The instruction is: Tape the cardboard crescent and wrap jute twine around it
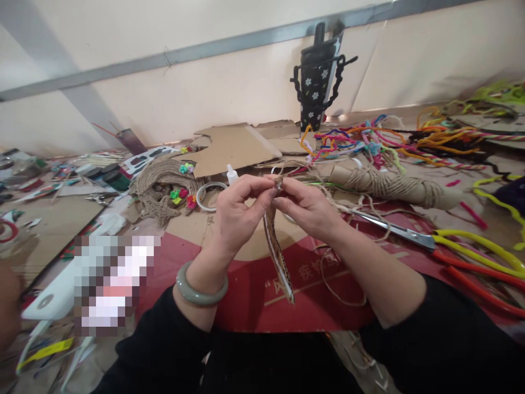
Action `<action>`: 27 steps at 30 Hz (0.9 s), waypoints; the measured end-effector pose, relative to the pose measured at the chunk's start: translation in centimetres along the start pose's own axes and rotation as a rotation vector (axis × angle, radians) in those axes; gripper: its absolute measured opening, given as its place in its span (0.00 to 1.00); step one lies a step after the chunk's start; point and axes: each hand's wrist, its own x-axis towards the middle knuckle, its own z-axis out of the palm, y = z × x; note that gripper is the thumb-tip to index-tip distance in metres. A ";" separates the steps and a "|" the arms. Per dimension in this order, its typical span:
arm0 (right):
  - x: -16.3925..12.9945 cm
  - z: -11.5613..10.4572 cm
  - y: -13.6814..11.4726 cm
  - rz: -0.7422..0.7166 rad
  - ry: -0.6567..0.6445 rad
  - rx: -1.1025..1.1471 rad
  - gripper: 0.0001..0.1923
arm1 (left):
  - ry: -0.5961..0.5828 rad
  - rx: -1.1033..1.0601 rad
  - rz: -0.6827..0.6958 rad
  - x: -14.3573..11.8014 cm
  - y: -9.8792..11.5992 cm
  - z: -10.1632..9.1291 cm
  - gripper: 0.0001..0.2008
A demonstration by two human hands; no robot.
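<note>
Both of my hands meet above a red cardboard sheet [241,295]. My left hand [241,213], below a grey-green bangle [202,298], pinches the upper end of a narrow cardboard strip [280,262]. The thumb and forefinger of my right hand [309,210] are closed on that same end, touching my left fingertips. The strip hangs down, edge-on, with a corrugated-looking side. A small piece at the fingertips is too hidden to make out. Just behind my left hand stands a white-tipped glue bottle [232,175]. A loose loop of twine [342,301] lies under my right forearm.
Scissors [410,235] with yellow and red handles lie at right. Behind them is a twine-wound cardboard tube [381,183]. Colourful pipe cleaners [369,145] surround a black flowered tumbler [315,82]. Left are a tape ring [205,197], a twine starfish [162,205] and a white device [61,287].
</note>
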 end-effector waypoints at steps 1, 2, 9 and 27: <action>0.0 0.0 0.0 0.000 -0.002 -0.008 0.19 | 0.001 -0.010 -0.006 0.0 0.0 0.0 0.04; 0.0 0.0 0.0 0.001 -0.006 -0.015 0.19 | 0.002 -0.014 -0.008 -0.1 -0.1 0.1 0.04; 0.0 -0.1 0.0 -0.005 -0.021 -0.013 0.19 | -0.009 0.040 0.026 0.3 0.1 -0.2 0.03; 0.1 -0.1 -0.5 0.036 -0.104 -0.004 0.14 | -0.045 0.050 -0.093 0.6 0.2 -0.5 0.01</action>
